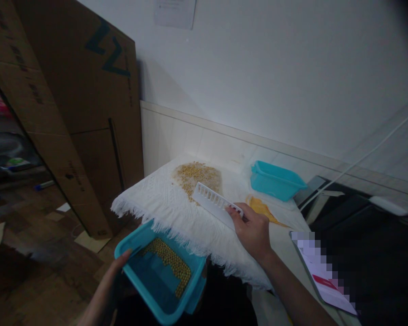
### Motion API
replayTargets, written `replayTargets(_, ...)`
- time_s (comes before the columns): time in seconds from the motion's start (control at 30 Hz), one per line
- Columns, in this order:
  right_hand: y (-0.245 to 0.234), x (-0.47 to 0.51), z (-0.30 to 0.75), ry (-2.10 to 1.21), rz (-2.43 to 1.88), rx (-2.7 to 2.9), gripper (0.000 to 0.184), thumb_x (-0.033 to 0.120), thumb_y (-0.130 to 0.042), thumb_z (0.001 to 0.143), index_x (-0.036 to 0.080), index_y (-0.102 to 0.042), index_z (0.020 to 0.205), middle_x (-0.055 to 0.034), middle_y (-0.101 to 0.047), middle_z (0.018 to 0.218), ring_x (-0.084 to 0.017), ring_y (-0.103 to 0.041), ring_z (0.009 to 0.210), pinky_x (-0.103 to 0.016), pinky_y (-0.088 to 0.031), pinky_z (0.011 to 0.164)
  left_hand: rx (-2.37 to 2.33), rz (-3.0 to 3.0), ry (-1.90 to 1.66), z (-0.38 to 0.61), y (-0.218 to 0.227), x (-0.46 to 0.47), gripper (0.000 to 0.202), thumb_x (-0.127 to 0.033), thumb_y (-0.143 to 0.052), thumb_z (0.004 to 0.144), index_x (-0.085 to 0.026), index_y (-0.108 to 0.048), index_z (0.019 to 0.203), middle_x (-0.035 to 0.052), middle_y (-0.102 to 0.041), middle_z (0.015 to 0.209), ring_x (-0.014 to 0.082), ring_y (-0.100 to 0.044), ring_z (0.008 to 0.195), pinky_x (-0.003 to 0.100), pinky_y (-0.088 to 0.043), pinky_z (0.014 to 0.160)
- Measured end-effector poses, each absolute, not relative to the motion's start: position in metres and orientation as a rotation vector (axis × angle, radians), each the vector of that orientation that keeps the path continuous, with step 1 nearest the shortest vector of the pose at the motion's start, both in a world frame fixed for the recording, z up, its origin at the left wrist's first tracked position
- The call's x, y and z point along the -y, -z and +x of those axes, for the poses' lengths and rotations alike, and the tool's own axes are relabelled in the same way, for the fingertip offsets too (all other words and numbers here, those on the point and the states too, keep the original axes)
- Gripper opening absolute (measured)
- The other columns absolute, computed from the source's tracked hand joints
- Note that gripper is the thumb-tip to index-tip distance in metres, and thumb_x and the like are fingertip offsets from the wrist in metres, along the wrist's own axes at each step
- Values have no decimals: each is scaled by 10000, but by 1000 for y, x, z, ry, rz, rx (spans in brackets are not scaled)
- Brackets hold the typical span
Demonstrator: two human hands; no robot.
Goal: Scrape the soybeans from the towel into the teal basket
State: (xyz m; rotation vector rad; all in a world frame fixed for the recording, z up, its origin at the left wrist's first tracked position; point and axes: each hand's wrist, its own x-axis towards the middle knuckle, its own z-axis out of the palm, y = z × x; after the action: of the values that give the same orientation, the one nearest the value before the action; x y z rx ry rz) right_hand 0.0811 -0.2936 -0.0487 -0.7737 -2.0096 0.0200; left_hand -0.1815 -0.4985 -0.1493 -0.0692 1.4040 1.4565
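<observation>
My left hand (119,265) grips the left rim of a turquoise plastic basin (166,317), thumb over the edge. The basin is tilted below the table's front edge, and small round yellowish beans (168,256) lie in a band across its floor. In my right hand (253,230) is a white slotted plastic piece (211,202), held at its right end; its full shape cannot be made out. Its far end reaches a spread of yellow beans (197,174) on the white fringed cloth (156,192). A yellow-orange cloth (261,208) lies just beyond my right hand.
A second turquoise basin (277,181) stands at the back right of the table, near the wall. A tall cardboard box (88,113) rises at the left. A flat pale item with a red band (326,280) lies at the right, beside a dark object with a white cable (360,158).
</observation>
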Motion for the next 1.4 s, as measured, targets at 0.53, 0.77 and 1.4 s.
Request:
replayTargets(0.53, 45, 303, 88, 15, -831, 1975, 383, 451, -569, 1000, 179, -738, 789, 34, -587, 487, -104, -523, 376, -205, -379, 438, -1355, -113, -1435, -181, 152, 494, 805, -542, -734, 787, -210, -531, 1491, 113, -846, 829, 406, -755, 1072, 565, -657, 811)
replayTargets(0.77, 48, 308, 87, -33, -830, 1988, 374, 459, -573, 996, 188, -744, 803, 26, -604, 510, -112, -545, 403, -209, -396, 450, -1369, -83, -1461, -183, 154, 494, 868, -540, -771, 759, -243, -491, 1525, 98, -846, 820, 419, -778, 983, 568, -662, 781)
replayTargets(1.4, 51, 305, 79, -172, -816, 2022, 359, 447, -578, 987, 183, -758, 824, 33, -585, 500, -103, -516, 404, -196, -398, 450, -1298, -186, -1427, -188, 166, 494, 901, -527, -720, 827, -146, -386, 1573, 91, -840, 762, 402, -791, 931, 542, -675, 751)
